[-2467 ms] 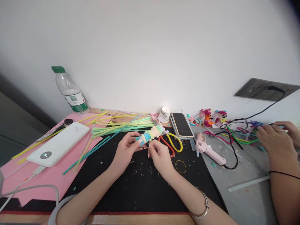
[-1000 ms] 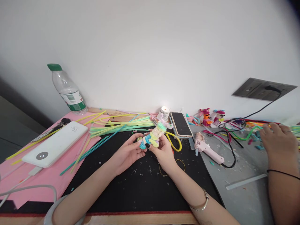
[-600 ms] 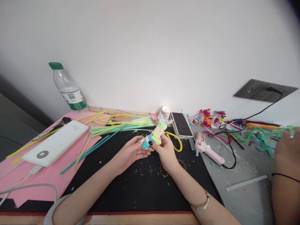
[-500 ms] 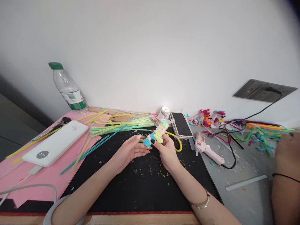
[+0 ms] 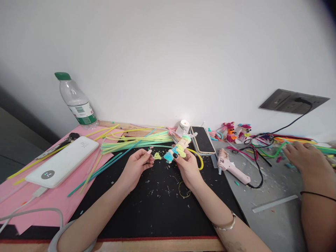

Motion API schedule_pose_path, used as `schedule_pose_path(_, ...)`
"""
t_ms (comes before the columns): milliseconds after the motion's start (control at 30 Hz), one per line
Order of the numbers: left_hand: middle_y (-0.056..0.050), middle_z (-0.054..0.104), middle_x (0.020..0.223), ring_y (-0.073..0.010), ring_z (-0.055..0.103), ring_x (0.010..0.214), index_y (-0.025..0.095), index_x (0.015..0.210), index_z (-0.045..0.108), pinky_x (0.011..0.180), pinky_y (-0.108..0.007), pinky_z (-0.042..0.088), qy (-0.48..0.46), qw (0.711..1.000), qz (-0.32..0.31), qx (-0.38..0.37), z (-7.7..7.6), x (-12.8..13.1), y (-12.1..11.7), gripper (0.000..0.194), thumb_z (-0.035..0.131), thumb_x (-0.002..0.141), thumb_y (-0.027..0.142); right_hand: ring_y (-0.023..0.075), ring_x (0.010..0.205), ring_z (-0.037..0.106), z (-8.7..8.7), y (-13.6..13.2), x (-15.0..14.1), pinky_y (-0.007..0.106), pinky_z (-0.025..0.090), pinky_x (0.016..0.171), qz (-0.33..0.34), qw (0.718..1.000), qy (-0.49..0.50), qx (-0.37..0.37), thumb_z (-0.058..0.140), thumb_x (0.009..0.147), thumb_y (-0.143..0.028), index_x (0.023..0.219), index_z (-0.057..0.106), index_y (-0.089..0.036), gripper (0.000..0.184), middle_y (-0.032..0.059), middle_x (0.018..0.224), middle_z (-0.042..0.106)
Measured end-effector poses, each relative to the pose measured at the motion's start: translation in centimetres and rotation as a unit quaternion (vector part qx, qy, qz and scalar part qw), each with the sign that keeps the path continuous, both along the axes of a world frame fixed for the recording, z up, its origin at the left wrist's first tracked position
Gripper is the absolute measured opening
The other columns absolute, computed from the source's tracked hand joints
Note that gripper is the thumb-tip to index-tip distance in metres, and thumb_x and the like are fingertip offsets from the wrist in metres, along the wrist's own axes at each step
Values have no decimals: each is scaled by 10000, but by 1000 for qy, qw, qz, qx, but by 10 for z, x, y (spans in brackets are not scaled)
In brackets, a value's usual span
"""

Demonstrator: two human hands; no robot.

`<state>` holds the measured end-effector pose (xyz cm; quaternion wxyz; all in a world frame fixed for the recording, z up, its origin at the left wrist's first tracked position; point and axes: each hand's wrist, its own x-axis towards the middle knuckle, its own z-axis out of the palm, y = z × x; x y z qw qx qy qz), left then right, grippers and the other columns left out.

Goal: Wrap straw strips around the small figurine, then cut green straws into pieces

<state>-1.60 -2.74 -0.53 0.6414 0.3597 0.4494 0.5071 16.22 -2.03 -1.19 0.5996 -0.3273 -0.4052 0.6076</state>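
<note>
From my head view, my right hand (image 5: 189, 169) is closed on the figure (image 5: 180, 149), thumb across its blue part. The figure is over the far part of the black mat (image 5: 157, 213), tilted, its top pointing away from me towards the cup (image 5: 184, 126) and the phone (image 5: 204, 140). My left hand (image 5: 134, 168) is just beside it, curled in, thumb and fingers pinching a small yellow-green piece (image 5: 157, 156) at their tips; the piece and the figure are apart.

Behind my left hand lies the bundle of pale stems (image 5: 139, 142). Further left, the power bank (image 5: 63, 161) lies on the pink paper (image 5: 60, 200), with the bottle (image 5: 82, 106) by the wall. A yellow loop (image 5: 201, 161) shows beyond my right hand, and a thin band (image 5: 185, 196) lies close to my wrist.

On my right, the glue gun (image 5: 236, 171) lies on the grey board (image 5: 278, 231), two dolls (image 5: 229, 133) stand behind it, and another person's hand (image 5: 306, 159) reaches over coloured stems.
</note>
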Motion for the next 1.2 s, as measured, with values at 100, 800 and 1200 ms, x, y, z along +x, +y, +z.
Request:
schedule_pose_path(100, 32, 528, 653, -83, 462, 605, 171, 654, 467, 606, -206, 401, 7, 1000, -16, 21, 1, 0, -1, 271, 611, 778, 363, 175, 877, 615, 2, -1, 0, 292, 443, 848, 9, 1000, 6, -10, 744, 677, -237, 1007, 648, -193, 346, 36, 951, 688)
schedule_pose_path(800, 60, 405, 530, -75, 366, 498, 174, 602, 443, 526, -205, 342, 23, 1000, -6, 6, -1, 1, -1, 359, 608, 768, 447, 140, 805, 603, 2, -2, 1, 257, 459, 803, 29, 999, 17, -23, 755, 660, -205, 917, 654, -198, 276, 8, 912, 676)
schedule_pose_path(1200, 26, 519, 625, -106, 478, 551, 185, 679, 498, 553, -229, 397, 50, 998, -22, 24, 5, 0, -2, 303, 528, 811, 456, 156, 794, 606, 4, -3, 0, 279, 470, 792, 18, 1000, -11, -20, 755, 657, -249, 911, 656, -193, 279, 18, 902, 677)
